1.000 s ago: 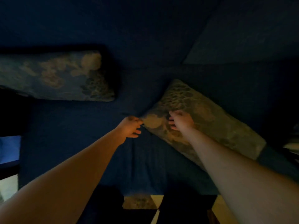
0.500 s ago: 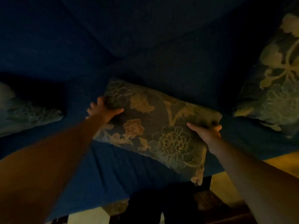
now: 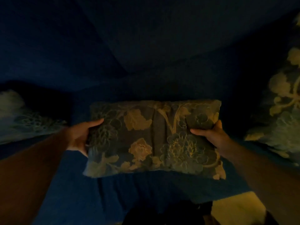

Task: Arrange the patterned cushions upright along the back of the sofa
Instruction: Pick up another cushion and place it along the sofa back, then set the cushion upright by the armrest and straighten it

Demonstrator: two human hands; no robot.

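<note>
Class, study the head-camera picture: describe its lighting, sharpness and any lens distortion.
Head view: very dim, warm light; the held floral cushion reads clearly, the blue sofa sinks into shadow, the cushions at the left edge and right edge look soft and stretched by the wide-angle lens.

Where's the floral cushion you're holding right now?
Center of the head view: floral cushion gripped between left hand and right hand, over the blue sofa seat.

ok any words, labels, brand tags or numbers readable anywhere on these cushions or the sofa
None: no text, label or number can be read anywhere in the dim head view.
Held cushion: floral pattern only, no tag showing.
Left cushion and right cushion: pattern only, partly cut off by the frame.
Blue sofa: plain fabric, no sign.
</note>
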